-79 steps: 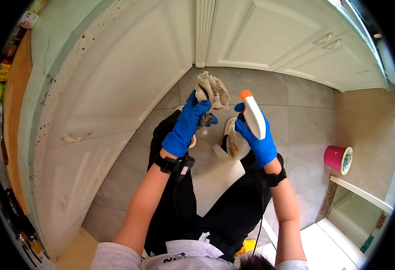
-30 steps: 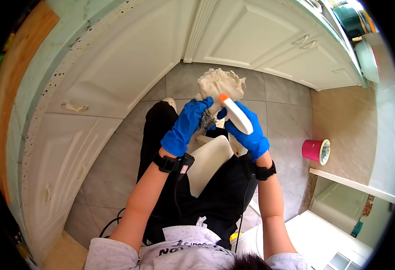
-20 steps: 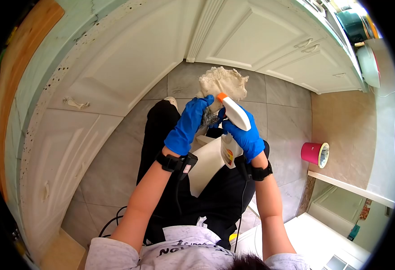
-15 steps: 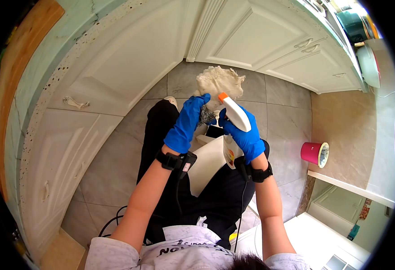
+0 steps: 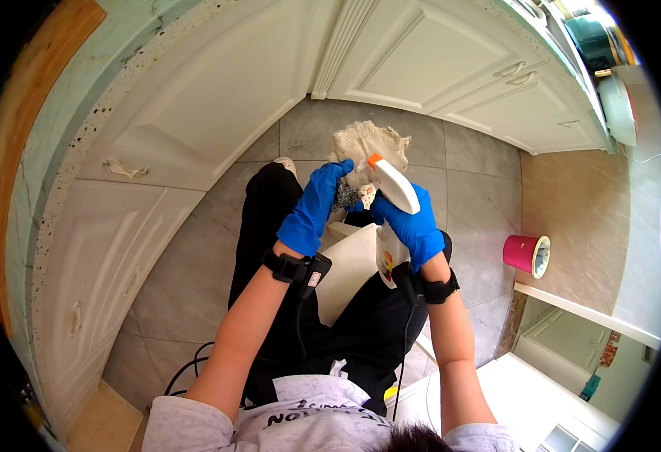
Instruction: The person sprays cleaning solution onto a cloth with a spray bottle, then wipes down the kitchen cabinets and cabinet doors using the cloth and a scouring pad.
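Note:
My left hand (image 5: 317, 203), in a blue rubber glove, is closed on a grey steel wool scrubber (image 5: 345, 195). My right hand (image 5: 413, 226), also gloved in blue, grips a spray bottle (image 5: 395, 184) by its neck. The bottle's white trigger head and orange nozzle point toward the scrubber and a cream-coloured rag (image 5: 379, 145). That rag spreads just beyond my left fingertips; whether they touch it I cannot tell. Much of the bottle's body is hidden behind my right hand and wrist.
White cabinets (image 5: 172, 98) curve around the left and far side of the grey tiled floor (image 5: 488, 226). A pink bin (image 5: 522, 255) stands at the right. Between my knees is a white panel-like object (image 5: 345, 275). Black cables (image 5: 187, 369) trail at lower left.
The near part of the rag has shifted slightly down and right. Both hands have moved only a little, still holding the scrubber and the spray bottle.

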The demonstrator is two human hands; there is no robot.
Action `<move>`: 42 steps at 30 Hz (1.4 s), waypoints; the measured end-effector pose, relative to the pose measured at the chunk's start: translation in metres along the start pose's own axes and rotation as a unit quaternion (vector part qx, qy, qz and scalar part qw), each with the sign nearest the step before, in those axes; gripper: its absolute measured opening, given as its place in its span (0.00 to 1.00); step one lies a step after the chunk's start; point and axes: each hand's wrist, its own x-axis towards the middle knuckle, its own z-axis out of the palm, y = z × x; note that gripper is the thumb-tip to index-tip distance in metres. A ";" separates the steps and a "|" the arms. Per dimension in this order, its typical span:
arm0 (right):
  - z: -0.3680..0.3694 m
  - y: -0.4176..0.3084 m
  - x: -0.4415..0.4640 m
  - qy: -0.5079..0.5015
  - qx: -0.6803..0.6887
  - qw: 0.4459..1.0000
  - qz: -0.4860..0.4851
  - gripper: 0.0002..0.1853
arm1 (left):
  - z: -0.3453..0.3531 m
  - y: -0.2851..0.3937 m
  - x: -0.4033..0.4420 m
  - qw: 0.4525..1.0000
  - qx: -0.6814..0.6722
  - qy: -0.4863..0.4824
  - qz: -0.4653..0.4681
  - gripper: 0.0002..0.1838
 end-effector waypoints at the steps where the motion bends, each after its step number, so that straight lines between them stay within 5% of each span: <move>1: 0.002 -0.001 0.002 -0.001 0.013 1.000 0.014 0.06 | -0.001 -0.001 -0.001 0.999 0.006 -0.017 0.031 0.16; 5: -0.002 -0.002 0.008 -0.028 0.111 0.990 0.077 0.11 | 0.000 0.002 0.000 1.000 -0.010 -0.010 0.006 0.18; 14: -0.008 -0.004 0.009 -0.055 0.099 0.991 0.071 0.12 | -0.009 -0.008 0.019 0.992 -0.087 -0.032 -0.083 0.17; 30: -0.010 0.008 0.015 -0.084 0.072 0.985 0.132 0.12 | -0.005 -0.011 0.020 0.997 -0.020 0.001 -0.076 0.19; 33: -0.013 0.005 0.011 -0.086 0.087 0.987 0.102 0.13 | -0.003 -0.011 0.020 0.998 -0.024 0.012 -0.060 0.19; 38: -0.055 0.014 0.017 -0.042 0.157 0.983 -0.080 0.13 | -0.003 -0.007 0.025 0.997 -0.044 0.039 -0.040 0.17; 42: -0.098 0.017 0.023 0.105 0.133 0.979 -0.114 0.14 | -0.013 -0.014 0.039 0.998 -0.050 0.005 -0.029 0.16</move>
